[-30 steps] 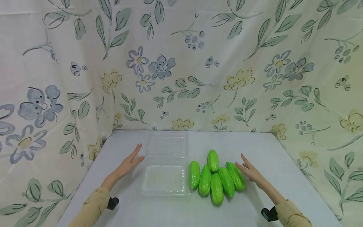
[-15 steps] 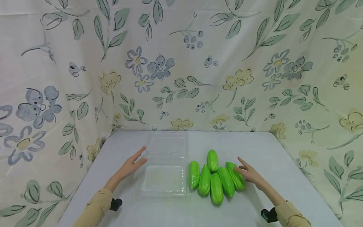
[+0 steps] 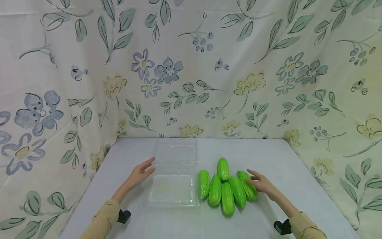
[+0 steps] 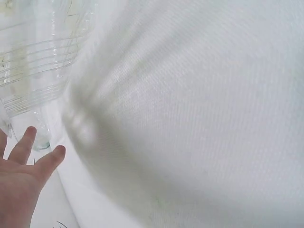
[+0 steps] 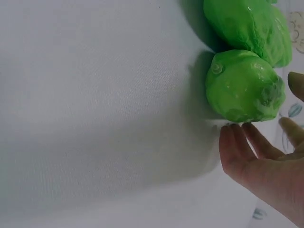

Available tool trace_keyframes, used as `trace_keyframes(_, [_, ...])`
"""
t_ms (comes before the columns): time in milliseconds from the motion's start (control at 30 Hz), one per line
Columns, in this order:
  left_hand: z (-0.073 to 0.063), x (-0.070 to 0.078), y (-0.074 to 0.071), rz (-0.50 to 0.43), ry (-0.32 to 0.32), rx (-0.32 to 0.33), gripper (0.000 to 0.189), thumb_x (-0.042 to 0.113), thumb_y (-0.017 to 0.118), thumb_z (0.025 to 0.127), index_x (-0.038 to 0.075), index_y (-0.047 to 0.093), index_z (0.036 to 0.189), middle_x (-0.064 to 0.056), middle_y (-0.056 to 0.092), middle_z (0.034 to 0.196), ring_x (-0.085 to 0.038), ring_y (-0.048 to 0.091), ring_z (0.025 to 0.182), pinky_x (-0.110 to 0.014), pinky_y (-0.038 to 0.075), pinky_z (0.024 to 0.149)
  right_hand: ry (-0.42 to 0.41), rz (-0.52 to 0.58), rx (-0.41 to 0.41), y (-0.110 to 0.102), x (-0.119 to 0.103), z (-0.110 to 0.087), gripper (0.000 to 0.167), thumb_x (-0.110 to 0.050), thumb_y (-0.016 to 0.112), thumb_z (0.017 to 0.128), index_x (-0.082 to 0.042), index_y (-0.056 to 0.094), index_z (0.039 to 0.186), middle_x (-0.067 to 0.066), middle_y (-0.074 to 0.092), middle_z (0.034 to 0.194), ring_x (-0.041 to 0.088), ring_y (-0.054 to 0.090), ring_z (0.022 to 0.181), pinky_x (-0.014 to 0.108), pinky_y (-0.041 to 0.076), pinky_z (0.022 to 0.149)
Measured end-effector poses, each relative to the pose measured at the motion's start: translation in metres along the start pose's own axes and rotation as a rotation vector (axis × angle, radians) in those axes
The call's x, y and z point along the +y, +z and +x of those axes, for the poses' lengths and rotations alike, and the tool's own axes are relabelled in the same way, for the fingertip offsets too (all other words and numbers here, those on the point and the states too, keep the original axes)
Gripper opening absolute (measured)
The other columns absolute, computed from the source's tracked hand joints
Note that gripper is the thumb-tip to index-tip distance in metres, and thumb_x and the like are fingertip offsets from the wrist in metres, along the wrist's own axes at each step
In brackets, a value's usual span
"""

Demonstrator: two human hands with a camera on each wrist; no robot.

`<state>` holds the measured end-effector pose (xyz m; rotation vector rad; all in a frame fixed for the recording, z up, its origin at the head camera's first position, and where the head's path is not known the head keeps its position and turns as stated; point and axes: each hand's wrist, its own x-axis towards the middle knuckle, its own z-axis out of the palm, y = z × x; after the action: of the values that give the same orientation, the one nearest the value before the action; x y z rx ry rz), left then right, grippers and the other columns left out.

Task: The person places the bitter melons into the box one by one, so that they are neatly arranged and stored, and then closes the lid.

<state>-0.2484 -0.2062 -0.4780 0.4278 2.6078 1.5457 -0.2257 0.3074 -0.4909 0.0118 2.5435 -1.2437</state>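
Several glossy bright green, cucumber-like vegetables lie grouped on the white table, right of a clear plastic clamshell box with its lid laid back. My right hand is over the rightmost green vegetable. In the right wrist view its fingertips are right at that vegetable's side, while the thumb stands apart above it. At the box's left edge, near the hinge, my left hand hovers with fingers spread and nothing in it. The left wrist view catches only part of this hand beside the ridged plastic.
A white cloth covers the table. Behind it and on both sides hangs a floral curtain. Dark wrist devices sit under the left sleeve and the right sleeve.
My right hand has moved left and down onto the rightmost green vegetable. The left hand has shifted slightly right and down toward the box. The vegetables and box have stayed put.
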Motion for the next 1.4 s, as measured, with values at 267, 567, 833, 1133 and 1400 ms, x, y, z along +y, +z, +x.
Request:
trace_keyframes(267, [0.015, -0.048, 0.009, -0.063, 0.038, 0.042, 0.054, 0.023, 0.059, 0.095, 0.010, 0.041, 0.144, -0.016, 0.036, 0.151, -0.041, 0.041, 0.133, -0.051, 0.043, 0.106, 0.008, 0.023, 0.013, 0.002, 0.008, 0.003, 0.066, -0.030, 0.060, 0.093, 0.001, 0.033, 0.145, 0.040, 0.038, 0.137, 0.051, 0.046, 0.122, 0.053, 0.055, 0.089])
trace_keyframes(567, [0.014, -0.049, 0.016, -0.109, 0.073, 0.061, 0.058, 0.021, 0.062, 0.093, 0.003, 0.040, 0.143, -0.016, 0.038, 0.150, -0.040, 0.044, 0.131, -0.047, 0.046, 0.104, -0.001, 0.045, 0.021, 0.003, 0.009, 0.002, 0.067, -0.030, 0.062, 0.092, 0.000, 0.035, 0.144, 0.039, 0.042, 0.133, 0.046, 0.052, 0.117, 0.049, 0.057, 0.086])
trace_keyframes(833, [0.015, -0.051, 0.019, -0.159, 0.108, 0.060, 0.056, 0.015, 0.062, 0.092, 0.000, 0.040, 0.142, -0.018, 0.038, 0.149, -0.041, 0.046, 0.128, -0.032, 0.052, 0.098, 0.012, 0.063, 0.020, 0.003, 0.011, 0.002, 0.067, -0.031, 0.062, 0.092, -0.001, 0.033, 0.145, 0.040, 0.038, 0.136, 0.049, 0.049, 0.120, 0.049, 0.057, 0.085])
trace_keyframes(1133, [0.016, -0.053, 0.020, -0.164, 0.139, 0.070, 0.054, 0.014, 0.062, 0.092, 0.000, 0.043, 0.140, -0.017, 0.040, 0.148, -0.043, 0.047, 0.126, -0.025, 0.053, 0.095, 0.042, 0.063, 0.046, 0.006, 0.015, 0.005, 0.067, -0.033, 0.061, 0.092, -0.003, 0.034, 0.146, 0.039, 0.038, 0.137, 0.050, 0.046, 0.123, 0.051, 0.056, 0.088])
trace_keyframes(1400, [0.017, -0.053, 0.020, -0.141, 0.131, 0.086, 0.052, 0.016, 0.063, 0.091, 0.000, 0.047, 0.138, -0.017, 0.043, 0.145, -0.040, 0.050, 0.124, -0.027, 0.052, 0.097, 0.048, 0.085, 0.065, 0.009, 0.015, 0.004, 0.067, -0.034, 0.062, 0.092, -0.002, 0.034, 0.145, 0.038, 0.040, 0.136, 0.048, 0.047, 0.122, 0.053, 0.055, 0.089])
